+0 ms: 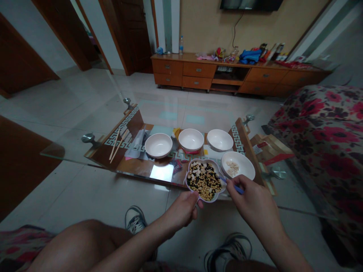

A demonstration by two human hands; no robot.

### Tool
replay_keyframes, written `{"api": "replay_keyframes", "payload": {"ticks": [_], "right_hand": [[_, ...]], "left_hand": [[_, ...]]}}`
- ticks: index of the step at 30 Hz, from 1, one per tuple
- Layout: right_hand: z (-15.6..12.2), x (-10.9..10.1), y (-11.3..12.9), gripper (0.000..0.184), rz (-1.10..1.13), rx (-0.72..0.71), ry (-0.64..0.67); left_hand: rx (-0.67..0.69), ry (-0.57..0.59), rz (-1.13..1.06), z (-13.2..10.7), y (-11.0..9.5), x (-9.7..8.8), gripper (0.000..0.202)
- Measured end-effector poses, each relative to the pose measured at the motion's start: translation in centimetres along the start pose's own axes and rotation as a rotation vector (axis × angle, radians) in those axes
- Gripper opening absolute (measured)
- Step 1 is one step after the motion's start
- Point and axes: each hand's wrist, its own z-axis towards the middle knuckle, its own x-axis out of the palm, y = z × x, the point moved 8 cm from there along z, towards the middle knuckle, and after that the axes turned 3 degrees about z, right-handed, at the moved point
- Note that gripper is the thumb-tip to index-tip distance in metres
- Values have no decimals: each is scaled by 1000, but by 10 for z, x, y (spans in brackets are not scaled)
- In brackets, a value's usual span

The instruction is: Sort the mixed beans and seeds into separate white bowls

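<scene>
Glass worktop: you are keeping a white bowl of pale pieces just beside a scalloped dish of beans, your left hand gripping its rim at the near edge, your right hand pinching a blue utensil tipped at the dish.

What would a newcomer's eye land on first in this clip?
The eye goes first to the flower-shaped white dish of yellow beans, black beans and white pieces, held at front centre by the left hand. The right hand holds a blue-handled utensil reaching to the dish. Beyond them on the glass table, three white bowls stand in a row, and a fourth bowl holds pale pieces.
</scene>
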Motion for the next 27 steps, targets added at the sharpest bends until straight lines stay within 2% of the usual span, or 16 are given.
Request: {"api": "replay_keyframes", "payload": {"ticks": [5,15,18,22,27], "right_hand": [[0,-16,-2,26,-76,18,-127],[-1,-28,-11,33,-183,144,-163],[-1,-28,-11,33,-166,135,-161],[1,-20,-5,32,-98,52,-143],[1,-2,4,30,38,-58,-43]], "left_hand": [[2,4,-5,0,1,-1,57],[-16,-1,-4,-4,-4,0,56],[-24,-5,2,-6,-5,0,55],[-19,1,1,-7,-5,1,53],[-20,-3,11,-7,-8,1,55]]}}
